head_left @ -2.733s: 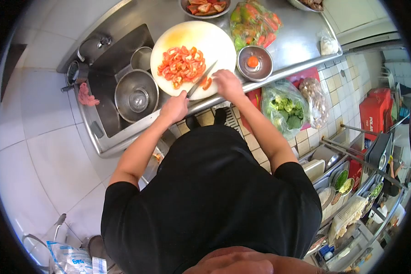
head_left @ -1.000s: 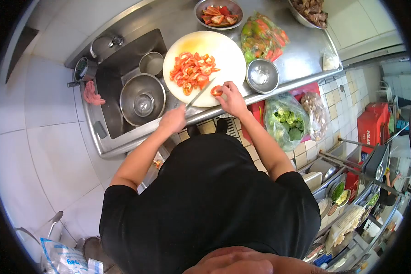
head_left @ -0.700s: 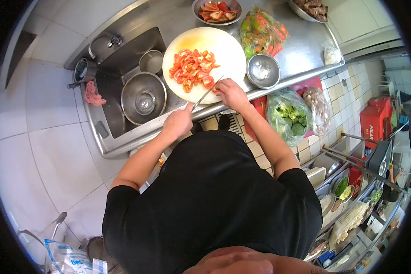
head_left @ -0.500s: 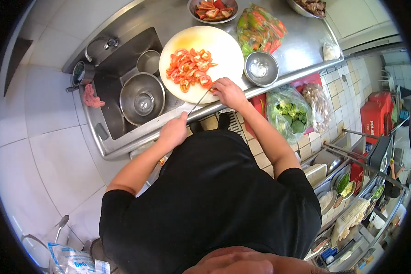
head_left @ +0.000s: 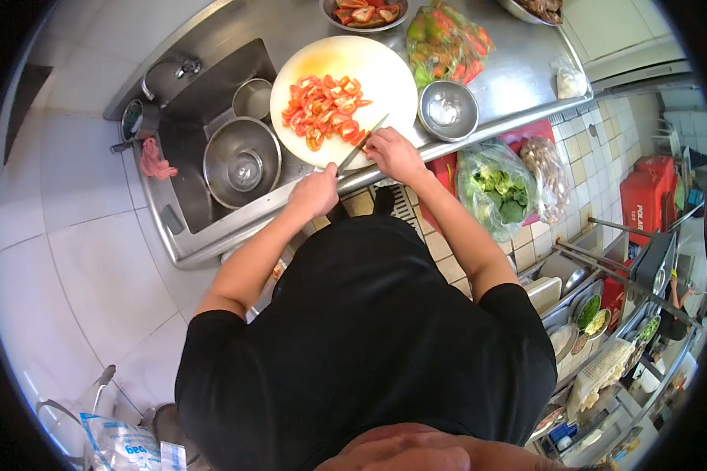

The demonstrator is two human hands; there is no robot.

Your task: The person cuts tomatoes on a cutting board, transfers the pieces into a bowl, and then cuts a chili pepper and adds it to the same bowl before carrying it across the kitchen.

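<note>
My left hand (head_left: 314,193) is closed round the handle of a knife (head_left: 364,143), whose blade points up and to the right over the board's near edge. Just right of the blade, my right hand (head_left: 396,156) has its fingers bent and pressed together on a red tomato piece, mostly hidden under the fingertips. Cut tomato pieces (head_left: 320,107) lie in a pile on the round white cutting board (head_left: 385,74), left of and beyond both hands.
Left of the board is a sink (head_left: 188,141) with metal bowls (head_left: 247,163). To its right stand a steel bowl (head_left: 448,111) and a bag of peppers (head_left: 448,43). A bowl of red pieces (head_left: 365,14) is behind. Bagged greens (head_left: 498,188) sit below the counter edge.
My left hand has moved up and right with the knife. The blade now reaches farther over the board, beside my right hand, which has shifted only slightly.
</note>
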